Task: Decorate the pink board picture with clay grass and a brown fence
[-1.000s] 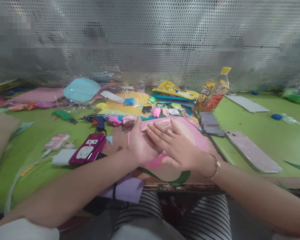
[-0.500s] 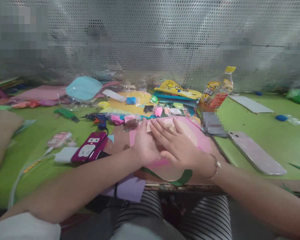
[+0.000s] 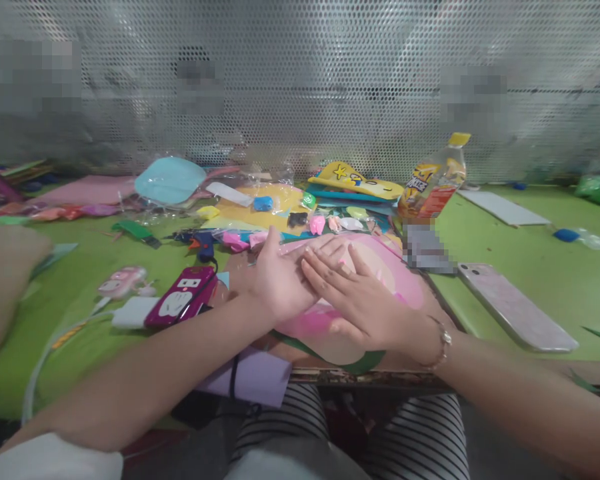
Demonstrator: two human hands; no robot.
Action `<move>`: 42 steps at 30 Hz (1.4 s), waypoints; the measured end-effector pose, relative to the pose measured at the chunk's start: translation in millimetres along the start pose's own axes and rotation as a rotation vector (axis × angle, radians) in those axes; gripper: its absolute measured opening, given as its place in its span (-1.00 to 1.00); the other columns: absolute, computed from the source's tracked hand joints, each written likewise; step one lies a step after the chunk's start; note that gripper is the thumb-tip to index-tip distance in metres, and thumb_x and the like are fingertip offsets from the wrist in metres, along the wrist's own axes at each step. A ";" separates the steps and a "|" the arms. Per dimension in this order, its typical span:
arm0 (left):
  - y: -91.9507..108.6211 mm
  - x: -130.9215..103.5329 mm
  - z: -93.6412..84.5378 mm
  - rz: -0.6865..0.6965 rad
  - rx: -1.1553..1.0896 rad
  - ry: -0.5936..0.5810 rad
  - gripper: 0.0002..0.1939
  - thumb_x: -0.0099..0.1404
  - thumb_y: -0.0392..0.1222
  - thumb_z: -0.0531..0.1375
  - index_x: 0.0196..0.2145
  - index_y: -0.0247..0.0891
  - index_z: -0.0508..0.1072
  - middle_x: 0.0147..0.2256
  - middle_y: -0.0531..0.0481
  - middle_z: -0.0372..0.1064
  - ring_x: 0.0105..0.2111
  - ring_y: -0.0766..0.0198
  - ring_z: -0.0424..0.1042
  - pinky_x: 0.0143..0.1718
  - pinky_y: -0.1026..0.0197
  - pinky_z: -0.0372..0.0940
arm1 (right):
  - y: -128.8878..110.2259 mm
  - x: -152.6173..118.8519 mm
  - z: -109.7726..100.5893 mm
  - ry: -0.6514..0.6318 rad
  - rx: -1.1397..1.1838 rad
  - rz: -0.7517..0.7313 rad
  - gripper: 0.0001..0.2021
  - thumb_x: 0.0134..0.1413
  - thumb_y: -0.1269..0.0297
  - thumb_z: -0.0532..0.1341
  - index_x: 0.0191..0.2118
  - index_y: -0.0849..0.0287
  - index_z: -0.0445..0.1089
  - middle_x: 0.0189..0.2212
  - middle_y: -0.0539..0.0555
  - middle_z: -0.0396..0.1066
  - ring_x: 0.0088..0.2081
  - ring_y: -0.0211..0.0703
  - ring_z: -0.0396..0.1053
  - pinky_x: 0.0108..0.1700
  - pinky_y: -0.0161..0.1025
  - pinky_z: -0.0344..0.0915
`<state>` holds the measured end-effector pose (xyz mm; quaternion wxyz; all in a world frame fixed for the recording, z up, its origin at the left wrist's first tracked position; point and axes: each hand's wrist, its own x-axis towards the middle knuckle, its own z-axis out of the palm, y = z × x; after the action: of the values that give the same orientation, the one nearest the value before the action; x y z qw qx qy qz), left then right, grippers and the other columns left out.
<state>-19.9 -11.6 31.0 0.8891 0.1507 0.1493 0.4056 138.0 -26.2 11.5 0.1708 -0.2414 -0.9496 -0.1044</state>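
Note:
My left hand (image 3: pixel 280 283) is turned palm up, thumb raised and fingers stretched out. Across its fingers lies my right hand (image 3: pixel 363 303), palm down and fingers extended, with a bracelet (image 3: pixel 445 343) on the wrist. Whether anything is pressed between the palms is hidden. Beneath both hands is a pink and cream paper cutout (image 3: pixel 409 277) with a green paper edge (image 3: pixel 367 362). Small packs of modelling clay, including a pink one (image 3: pixel 317 225) and a blue one (image 3: pixel 263 203), lie just beyond my fingers.
To the left are a purple power bank (image 3: pixel 183 297), a white cable (image 3: pixel 35 380) and a glue gun (image 3: pixel 204 245). A plastic bottle (image 3: pixel 433 183) stands behind on the right, and a phone (image 3: pixel 517 307) lies nearer. Another person's arm (image 3: pixel 5 287) enters at far left.
My hands have slid against each other: the left has shifted a little left, the right slightly down and right. More of the cutout's pink shows between them.

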 end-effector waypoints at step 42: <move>-1.8 4.9 -7.4 -0.004 0.129 -0.053 -0.18 0.29 0.24 -0.23 0.20 -0.55 0.08 0.13 -0.35 0.18 0.22 0.09 0.06 0.19 0.16 -0.06 | 5.2 0.8 -5.1 -0.031 -0.044 -0.121 -0.29 0.26 -0.08 -0.34 0.32 0.39 -0.21 0.32 0.18 -0.24 0.33 -0.13 -0.35 0.28 0.05 -0.53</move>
<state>-18.6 -7.8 22.9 0.8819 0.2181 0.1517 0.3894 141.3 -22.8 17.1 0.1443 -0.1886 -0.9624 -0.1316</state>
